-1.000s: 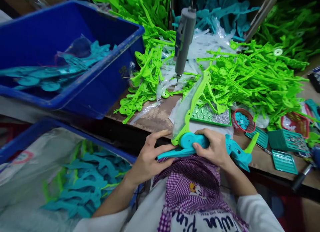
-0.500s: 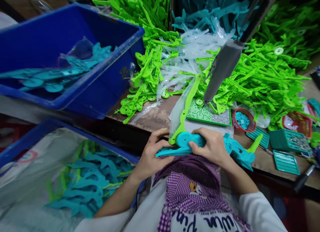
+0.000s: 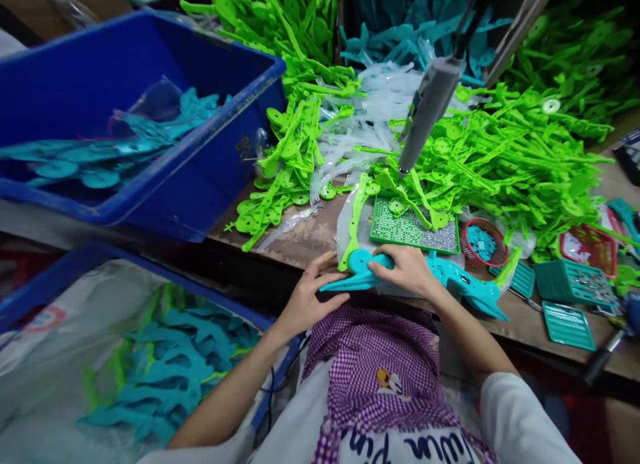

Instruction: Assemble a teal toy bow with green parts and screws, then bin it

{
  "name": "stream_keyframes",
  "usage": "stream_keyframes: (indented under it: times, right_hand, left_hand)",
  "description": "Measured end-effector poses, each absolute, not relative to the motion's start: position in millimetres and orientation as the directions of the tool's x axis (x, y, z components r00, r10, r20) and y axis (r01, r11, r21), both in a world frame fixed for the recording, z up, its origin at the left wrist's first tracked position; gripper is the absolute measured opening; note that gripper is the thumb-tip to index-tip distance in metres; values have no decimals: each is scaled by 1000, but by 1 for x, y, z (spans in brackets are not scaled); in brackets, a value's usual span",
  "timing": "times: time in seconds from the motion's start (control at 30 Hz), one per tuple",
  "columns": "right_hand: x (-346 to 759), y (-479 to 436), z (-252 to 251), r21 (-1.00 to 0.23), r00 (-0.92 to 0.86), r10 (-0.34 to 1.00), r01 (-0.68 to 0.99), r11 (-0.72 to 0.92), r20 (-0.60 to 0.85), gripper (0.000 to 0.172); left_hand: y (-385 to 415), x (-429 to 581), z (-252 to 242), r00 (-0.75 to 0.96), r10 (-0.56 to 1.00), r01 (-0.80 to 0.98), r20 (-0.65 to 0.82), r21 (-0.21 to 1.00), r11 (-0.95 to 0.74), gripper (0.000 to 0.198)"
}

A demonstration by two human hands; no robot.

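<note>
bench; left hand perhaps on turquoise piece

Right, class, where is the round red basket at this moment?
The round red basket stands on the worktop, right of centre in the head view, just right of the green tray.

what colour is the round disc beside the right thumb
Turquoise blue; the round disc beside the right hand shows best in the head view.
</note>
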State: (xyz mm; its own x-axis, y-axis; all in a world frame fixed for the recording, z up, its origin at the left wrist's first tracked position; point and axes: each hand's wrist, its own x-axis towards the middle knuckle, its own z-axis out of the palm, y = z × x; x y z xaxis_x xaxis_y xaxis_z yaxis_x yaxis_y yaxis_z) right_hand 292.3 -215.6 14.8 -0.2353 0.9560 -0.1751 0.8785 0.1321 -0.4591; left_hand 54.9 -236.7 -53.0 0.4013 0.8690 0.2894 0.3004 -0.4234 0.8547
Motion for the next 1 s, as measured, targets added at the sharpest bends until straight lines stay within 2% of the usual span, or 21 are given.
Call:
stream_keyframes:
  times: [0.13, 0.27, 0.37, 0.5, 0.6, 0.7, 0.83, 1.0]
  right_hand:
    - [292, -217, 15, -462, -237, 954, 877, 130, -182, 41]
    - [293, -216, 11, -469, -230, 955, 875, 119, -187, 40]
    - [294, -216, 8, -470, -238, 951, 874, 123, -195, 38]
    - [292, -215, 5, -454, -254, 943, 881, 133, -216, 39]
    - [292, -213, 3, -460, -253, 941, 879, 127, -224, 42]
    - [295, -210, 2, -467, -208, 953, 880, 83, -222, 45]
    - [297, -209, -3, -450, -168, 956, 892, 43, -240, 47]
    - [290, -215, -16, -454, -186, 936, 890, 33, -298, 48]
  left_hand:
    - [-234, 60, -45, 408, 878, 308, 252, 867, -392, 18]
    - [-237, 55, -44, 419, 895, 269, 155, 920, -286, 25]
    - [-233, 44, -48, 446, 895, 104, -9, 994, -42, 46]
    - [-207, 50, -48, 229, 927, -89, -298, 942, 324, 73]
    - [-182, 70, -43, 363, 819, -52, -444, 868, 493, 80]
    - [-171, 87, -39, 451, 756, -38, -474, 836, 547, 74]
    - [-186, 92, -45, 373, 797, -75, -475, 841, 536, 74]
    - [-198, 81, -56, 364, 757, 5, -543, 814, 581, 75]
